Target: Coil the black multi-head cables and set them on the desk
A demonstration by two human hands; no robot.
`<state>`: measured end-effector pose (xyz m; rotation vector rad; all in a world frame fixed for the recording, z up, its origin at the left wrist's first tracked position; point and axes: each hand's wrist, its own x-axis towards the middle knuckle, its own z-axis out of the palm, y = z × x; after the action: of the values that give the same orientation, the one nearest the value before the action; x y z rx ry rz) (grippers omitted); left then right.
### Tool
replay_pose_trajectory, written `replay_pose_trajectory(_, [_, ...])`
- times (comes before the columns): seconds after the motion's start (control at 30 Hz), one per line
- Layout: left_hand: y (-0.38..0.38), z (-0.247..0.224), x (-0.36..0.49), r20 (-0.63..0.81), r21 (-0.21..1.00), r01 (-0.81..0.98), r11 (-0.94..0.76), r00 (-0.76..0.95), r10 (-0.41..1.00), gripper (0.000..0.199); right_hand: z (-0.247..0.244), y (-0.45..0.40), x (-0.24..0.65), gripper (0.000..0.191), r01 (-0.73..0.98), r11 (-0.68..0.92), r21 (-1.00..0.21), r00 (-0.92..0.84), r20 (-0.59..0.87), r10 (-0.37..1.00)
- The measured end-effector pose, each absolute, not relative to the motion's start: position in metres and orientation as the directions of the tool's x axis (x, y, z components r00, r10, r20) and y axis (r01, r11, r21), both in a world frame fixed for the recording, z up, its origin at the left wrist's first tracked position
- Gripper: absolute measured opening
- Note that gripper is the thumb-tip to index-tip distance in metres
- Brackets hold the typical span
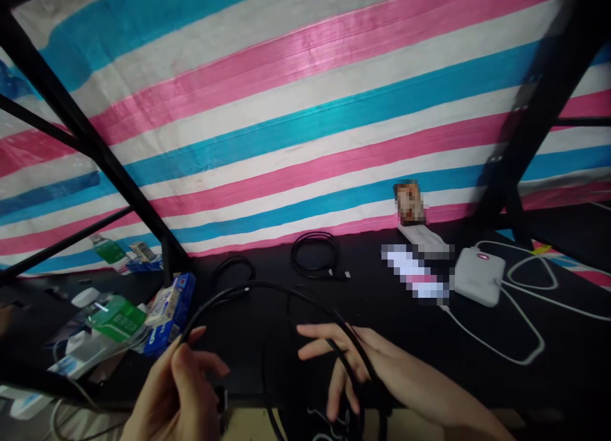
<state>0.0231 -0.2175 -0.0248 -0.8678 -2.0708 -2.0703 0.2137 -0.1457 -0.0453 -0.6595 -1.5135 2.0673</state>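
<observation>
A long black cable [267,286] arches above the black tabletop between my hands. At the lower left, my left hand [179,384] pinches it between thumb and forefinger. My right hand [351,361] is at the lower middle right, fingers spread, with strands of the cable running across its fingers and palm. More loops hang down below, at the table's front edge. One coiled black cable [315,272] lies at the back of the table, its light connector ends showing. Left of it lies another black coil [233,259], partly behind the arching cable.
A white power bank [478,277] with white cables lies right. Near it are a blurred-out phone [415,275] and a white box [424,240]. At left are a green bottle [114,317], a blue packet [184,301] and power strips. Black frame posts [529,116] flank a striped sheet [305,110].
</observation>
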Motion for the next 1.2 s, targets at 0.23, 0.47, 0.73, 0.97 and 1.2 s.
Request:
replay_pose_trajectory(0.23, [-0.197, -0.036, -0.002, 0.563, 0.806, 0.592, -0.012, -0.76, 0.324, 0.038, -0.031, -0.123, 0.234, 0.073, -0.242, -0.089, -0.966, -0.652, 0.094, 0.753])
replay_pose_trajectory(0.47, [-0.137, -0.068, -0.005, 0.423, 0.877, 0.384, -0.288, -0.336, 0.842, 0.08, -0.007, -0.134, 0.216, 0.029, 0.044, 0.186, -0.982, -0.453, 0.146, 0.879])
replay_pose_trajectory(0.73, [-0.107, -0.083, 0.025, 0.24, 0.971, 0.074, -0.229, -0.319, 0.917, 0.035, -0.006, -0.108, 0.225, 0.041, -0.078, 0.299, -0.951, -0.486, 0.299, 0.821])
replay_pose_trajectory(0.97, [-0.105, -0.067, 0.02, -0.006, 0.978, -0.188, -0.09, -0.455, 0.89, 0.04, -0.039, -0.058, 0.192, 0.062, 0.173, 0.411, -0.895, -0.119, 0.395, 0.911])
replay_pose_trajectory(1.2, [-0.063, -0.07, 0.011, 0.347, 0.915, 0.324, -0.24, -0.331, 0.877, 0.021, -0.046, -0.047, 0.182, 0.027, 0.286, 0.522, -0.803, -0.165, 0.496, 0.853])
